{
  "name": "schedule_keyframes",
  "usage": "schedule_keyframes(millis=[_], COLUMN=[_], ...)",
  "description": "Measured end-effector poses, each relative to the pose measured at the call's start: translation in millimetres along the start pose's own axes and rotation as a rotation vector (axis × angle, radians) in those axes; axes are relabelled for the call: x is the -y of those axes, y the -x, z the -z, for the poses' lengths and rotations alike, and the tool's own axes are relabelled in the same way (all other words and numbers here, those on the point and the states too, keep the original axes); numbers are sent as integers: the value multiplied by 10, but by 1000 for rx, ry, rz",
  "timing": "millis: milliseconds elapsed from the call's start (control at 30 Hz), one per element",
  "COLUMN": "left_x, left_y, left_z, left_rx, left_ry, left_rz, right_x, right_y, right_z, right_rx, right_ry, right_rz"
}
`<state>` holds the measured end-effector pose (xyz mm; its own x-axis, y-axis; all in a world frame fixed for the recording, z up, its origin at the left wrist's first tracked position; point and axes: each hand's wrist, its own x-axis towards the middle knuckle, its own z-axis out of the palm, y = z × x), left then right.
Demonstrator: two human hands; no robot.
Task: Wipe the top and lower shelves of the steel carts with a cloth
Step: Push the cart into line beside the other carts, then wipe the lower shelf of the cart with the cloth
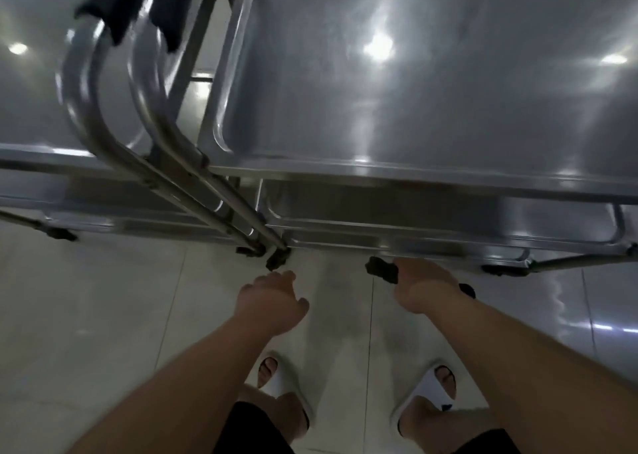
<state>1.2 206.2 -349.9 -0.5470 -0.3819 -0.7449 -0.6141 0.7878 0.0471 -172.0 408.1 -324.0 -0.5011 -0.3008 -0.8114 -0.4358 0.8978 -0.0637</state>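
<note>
Two steel carts (pixel 414 108) — right hand (pixel 426 289) around dark cloth (pixel 381 269) — no legible writing.

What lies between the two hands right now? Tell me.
In the head view, only bare pale floor tile shows between the left hand and the right hand, which grips a dark cloth near the right cart's lower shelf.
</note>
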Motion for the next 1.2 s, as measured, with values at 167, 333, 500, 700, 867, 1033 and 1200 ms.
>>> schedule_keyframes(millis=[167,333,500,700,867,1033,1200], left_x=[15,-51,-130,-52,109,262,436], left_y=[-795,-1601,-2286,-3006,-3316,-3400,-3381], left_z=[-399,-724,-987,-1181,-1385,-1584,-1553], left_rx=[-79,-155,-251,-379,-493,-437,-429], left_ry=[-42,-40,-164,-248,-219,-227,-139], left_rz=[-62,-97,-197,-258,-243,-248,-252], right_x=[75,165,188,304,452,552,692], right_y=[-763,-1509,-2205,-2954,-3427,-3694,-3849], right_z=[-450,-760,-949,-1163,-1273,-1418,-1459], right_rx=[-113,-149,-152,-290,-480,-590,-644], right_ry=[3,95,8,19,-73,-161,-214], right_rz=[51,56,98,214,258,263,337])
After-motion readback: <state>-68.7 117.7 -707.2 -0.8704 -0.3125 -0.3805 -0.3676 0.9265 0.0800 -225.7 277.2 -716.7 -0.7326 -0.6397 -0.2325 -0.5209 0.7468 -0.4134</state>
